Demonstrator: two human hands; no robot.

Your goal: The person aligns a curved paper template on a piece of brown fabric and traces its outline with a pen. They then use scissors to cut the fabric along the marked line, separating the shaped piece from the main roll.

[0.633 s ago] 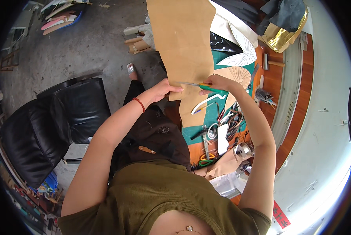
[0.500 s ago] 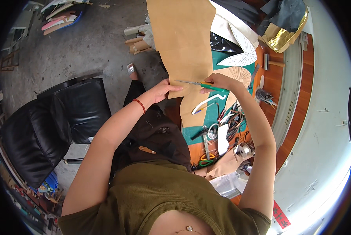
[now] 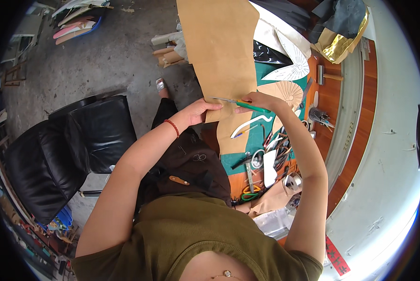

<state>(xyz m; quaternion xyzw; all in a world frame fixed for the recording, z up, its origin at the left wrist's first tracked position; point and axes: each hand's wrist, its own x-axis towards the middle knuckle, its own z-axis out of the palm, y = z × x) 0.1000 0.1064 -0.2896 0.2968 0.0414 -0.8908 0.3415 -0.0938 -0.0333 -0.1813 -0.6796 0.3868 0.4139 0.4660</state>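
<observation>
A large tan sheet [image 3: 221, 51], paper or thin leather, reaches from the far edge of view down to my hands. My left hand [image 3: 198, 111] pinches its near left corner, thumb on top. In my right hand [image 3: 261, 101] are scissors [image 3: 253, 107] with green and orange handles. Their blades point left across the sheet toward my left thumb; whether they are cutting is too small to tell. Beneath lies another tan piece [image 3: 231, 136] on a green cutting mat [image 3: 235, 160]. A white curved strip [image 3: 247, 124] and a thin blue-and-yellow pen-like tool [image 3: 240, 134] rest beside it.
Several tools, with a second pair of scissors [image 3: 251, 193], clutter the bench's near right. A white fan-marked pattern [image 3: 294, 69] and a pleated tan fan piece [image 3: 289, 95] lie farther right. A black chair [image 3: 108, 136] stands left; rolled material [image 3: 170, 57] lies beyond my foot.
The view has shifted slightly. The sheet's near edge sits a little closer to me, and my right hand with the scissors has moved slightly left relative to the bench.
</observation>
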